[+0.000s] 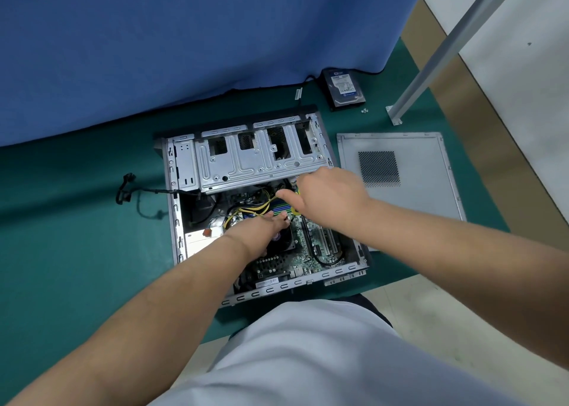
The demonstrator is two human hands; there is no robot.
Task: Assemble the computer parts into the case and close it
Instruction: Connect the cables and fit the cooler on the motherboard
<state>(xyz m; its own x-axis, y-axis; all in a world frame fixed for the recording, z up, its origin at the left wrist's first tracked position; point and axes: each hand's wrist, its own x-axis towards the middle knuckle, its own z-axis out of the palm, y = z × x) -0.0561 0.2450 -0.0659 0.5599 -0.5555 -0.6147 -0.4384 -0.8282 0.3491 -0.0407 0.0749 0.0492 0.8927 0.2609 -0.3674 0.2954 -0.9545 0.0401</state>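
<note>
An open grey computer case (177, 220) lies on its side on the green table, with its motherboard (311, 251) showing. Both my hands reach inside it. My right hand (326, 193) is closed around a green memory stick (296, 210) over the blue slots, with the forefinger stretched left. My left hand (261, 227) rests on the black CPU fan, fingers near the same stick; whether it grips anything is hidden. Yellow and black cables (246, 211) run past the fingers. The grey side panel (425, 190) lies flat to the right of the case.
A hard drive (343, 88) lies at the back right, with small screws (365, 110) beside it. A black cable (126, 190) trails out of the case's left side. A blue cloth hangs behind, and a metal post (437, 57) rises at the right.
</note>
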